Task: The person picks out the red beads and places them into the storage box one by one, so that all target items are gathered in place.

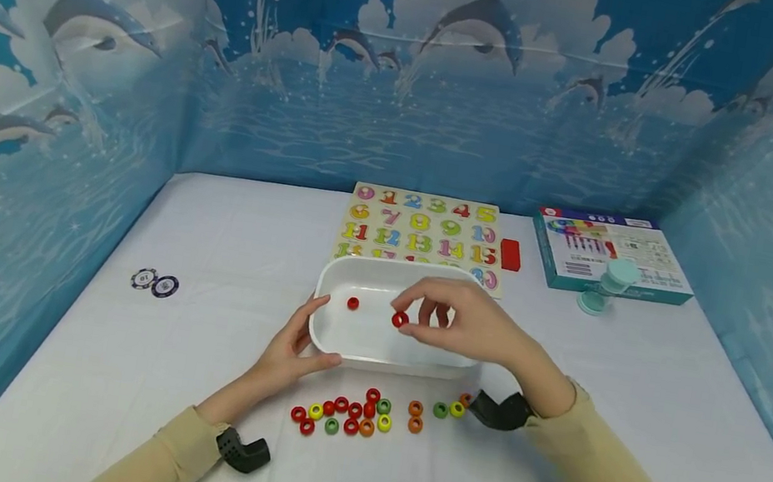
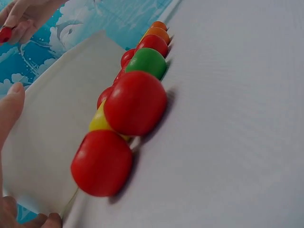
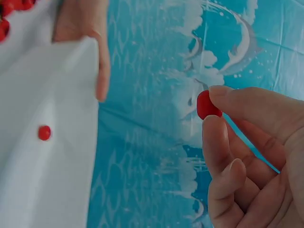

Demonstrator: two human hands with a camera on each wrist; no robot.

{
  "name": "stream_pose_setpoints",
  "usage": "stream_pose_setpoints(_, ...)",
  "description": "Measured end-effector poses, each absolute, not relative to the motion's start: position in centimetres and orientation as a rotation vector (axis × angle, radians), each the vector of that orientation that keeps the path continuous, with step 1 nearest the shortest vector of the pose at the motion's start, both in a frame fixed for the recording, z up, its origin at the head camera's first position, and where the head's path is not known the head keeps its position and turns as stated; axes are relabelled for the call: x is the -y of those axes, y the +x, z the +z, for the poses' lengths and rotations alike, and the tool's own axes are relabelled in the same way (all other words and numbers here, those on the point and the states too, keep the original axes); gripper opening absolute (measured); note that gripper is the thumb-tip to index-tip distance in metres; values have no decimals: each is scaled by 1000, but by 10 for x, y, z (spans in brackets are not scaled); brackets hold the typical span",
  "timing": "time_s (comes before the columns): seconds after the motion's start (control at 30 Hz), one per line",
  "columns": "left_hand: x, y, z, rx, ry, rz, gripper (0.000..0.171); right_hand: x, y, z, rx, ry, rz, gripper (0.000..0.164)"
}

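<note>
A white rectangular tray [image 1: 367, 360] stands on the table, with one red bead [image 1: 353, 303] lying inside toward its left end. My left hand [image 1: 285, 356] holds the tray by its near left corner, thumb along the front side and fingers at the left end. Over the tray, my right hand [image 1: 461, 316] pinches another red bead [image 3: 208, 105] between thumb and index finger; the bead's hole shows in the head view. In front of the tray lies a loose row of red, orange, yellow and green beads [image 2: 135, 102], close to my left wrist.
Behind the tray lies a wooden number board [image 1: 419, 225], partly hidden by it, with a red block [image 1: 510, 255] alongside. A boxed toy [image 1: 627, 258] and a mint-green hourglass-shaped object [image 1: 607, 286] are at the back right. Two poker chips [image 1: 164, 287] lie at the left.
</note>
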State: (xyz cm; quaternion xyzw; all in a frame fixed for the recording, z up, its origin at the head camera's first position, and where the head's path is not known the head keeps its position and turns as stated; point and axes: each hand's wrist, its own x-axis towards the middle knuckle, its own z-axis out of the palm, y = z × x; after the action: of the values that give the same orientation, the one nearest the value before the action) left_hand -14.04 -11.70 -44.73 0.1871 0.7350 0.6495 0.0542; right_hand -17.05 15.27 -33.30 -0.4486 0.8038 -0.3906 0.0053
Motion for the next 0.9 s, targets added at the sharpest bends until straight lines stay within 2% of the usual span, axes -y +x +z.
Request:
stream_pose_setpoints(0.27, 118, -140, -446, -2242, 607, 1965, 81, -123, -223, -314, -2435, -1151, -1365, 25)
stream_pose_setpoints(0.5, 118, -141, -446, -2233, 615, 1973, 81, -103, -271, -363, -2281, -956, -1381, 33)
stream_pose_setpoints(0.67, 117, -139, -446, -2217, 601, 1984, 80, -96, -283, -393, -2235, -906, -1239, 36)
stream_pose_setpoints(0.9, 117, -140, -445, -2204, 595, 1998, 80, -92, -282, -407, -2334, -968, -1035, 29)
